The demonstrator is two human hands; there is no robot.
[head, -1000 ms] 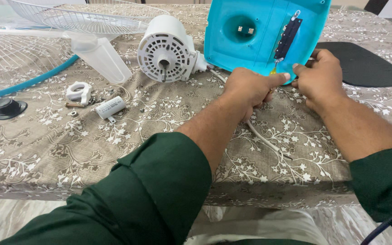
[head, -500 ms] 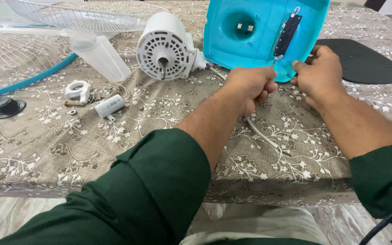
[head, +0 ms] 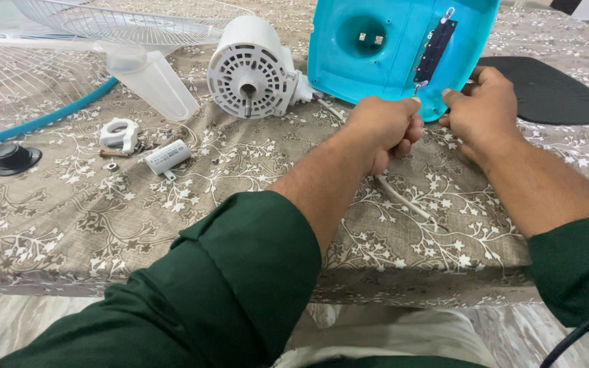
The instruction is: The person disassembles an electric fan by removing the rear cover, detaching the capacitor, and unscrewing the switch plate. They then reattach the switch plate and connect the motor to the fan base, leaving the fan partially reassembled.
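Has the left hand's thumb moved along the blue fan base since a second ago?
Yes. The left hand has curled its thumb in: it no longer stretches right along the blue fan base's lower edge, and now sits just below the black strip.

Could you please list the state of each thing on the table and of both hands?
Left hand: closed in a fist at the lower edge of the base.
Right hand: gripping that edge.
Turquoise fan base: tipped up, underside facing the camera.
White motor: on its side, shaft bare.
White cable: loose on the tablecloth.
Wire grille: detached, lying flat.
Capacitor: lying loose.
Black knob: removed, standing alone.
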